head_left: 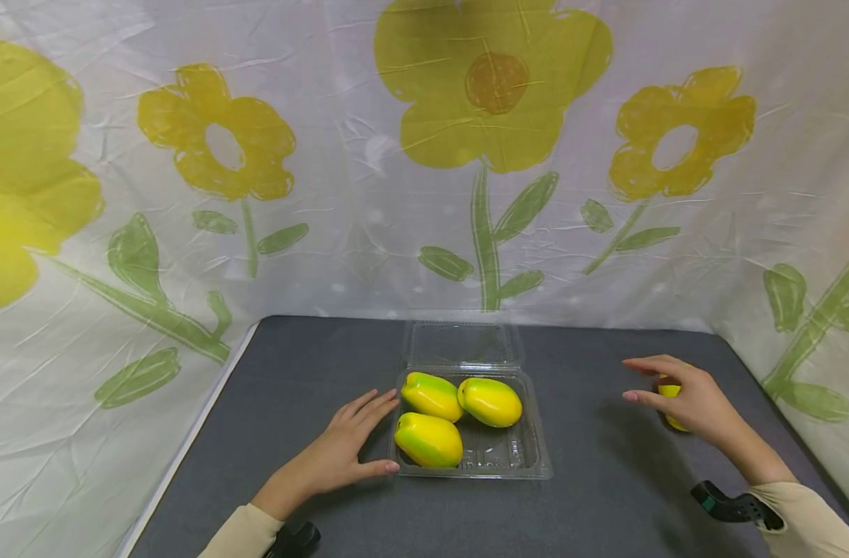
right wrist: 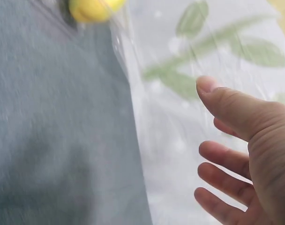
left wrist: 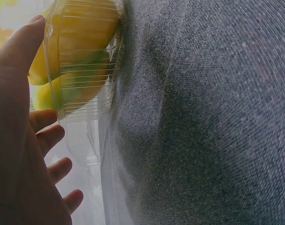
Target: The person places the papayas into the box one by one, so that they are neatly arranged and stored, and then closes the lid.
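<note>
A clear plastic clamshell box (head_left: 494,465) sits mid-table with its lid (head_left: 462,345) folded back. Inside lie three glossy yellow-green papaya-like fruits, one at the back left (head_left: 431,395), another at the right (head_left: 490,401) and a third at the front left (head_left: 427,440). My left hand (head_left: 340,446) is at the box's left side, fingers spread and fingertips right at its wall; the left wrist view shows the thumb beside that wall (left wrist: 86,79). Far to the right, my right hand (head_left: 682,395) hovers with thumb and fingers apart. Another yellow fruit (head_left: 670,390) shows behind it, mostly hidden.
The dark grey tabletop (head_left: 571,511) ends at a white cloth backdrop (head_left: 340,232) printed with yellow flowers and green leaves, which rises behind and along both sides. Black straps with small devices (head_left: 734,508) are worn on both wrists.
</note>
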Tool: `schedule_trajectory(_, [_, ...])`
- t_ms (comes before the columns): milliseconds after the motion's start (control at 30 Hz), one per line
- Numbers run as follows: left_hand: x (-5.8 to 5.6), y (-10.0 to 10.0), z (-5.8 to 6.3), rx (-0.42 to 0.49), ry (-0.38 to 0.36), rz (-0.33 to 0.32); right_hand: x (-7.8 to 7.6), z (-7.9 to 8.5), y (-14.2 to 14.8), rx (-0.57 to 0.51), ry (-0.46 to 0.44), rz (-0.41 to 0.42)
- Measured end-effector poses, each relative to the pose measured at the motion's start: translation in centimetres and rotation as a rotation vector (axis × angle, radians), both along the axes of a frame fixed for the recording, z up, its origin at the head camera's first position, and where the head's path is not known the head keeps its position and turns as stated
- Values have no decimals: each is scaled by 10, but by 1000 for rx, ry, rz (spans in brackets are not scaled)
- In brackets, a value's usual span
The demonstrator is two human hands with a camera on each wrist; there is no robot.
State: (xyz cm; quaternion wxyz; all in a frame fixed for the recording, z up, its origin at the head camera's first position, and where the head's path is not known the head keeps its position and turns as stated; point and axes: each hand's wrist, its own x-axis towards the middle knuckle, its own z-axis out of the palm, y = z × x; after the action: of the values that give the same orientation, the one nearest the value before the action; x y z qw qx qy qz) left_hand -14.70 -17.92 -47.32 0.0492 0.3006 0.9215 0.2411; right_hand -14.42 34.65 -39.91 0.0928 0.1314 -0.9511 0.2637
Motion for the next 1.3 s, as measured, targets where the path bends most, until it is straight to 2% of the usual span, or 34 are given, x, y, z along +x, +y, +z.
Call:
schedule_trajectory(367, [-2, 0, -2, -13, -8, 0, -11, -11, 48, 20, -22, -82])
schedule_trajectory(700, [-1, 0, -3, -11, -13, 7, -26, -18, 79, 19, -80, -44])
schedule_trajectory(1000, [-1, 0, -3, -2, -5, 5, -35, -17, 94, 38, -268, -46])
schedule_trajectory(1300, [0, -2, -4, 15, -17, 8, -44, -21, 106, 70, -361, -48])
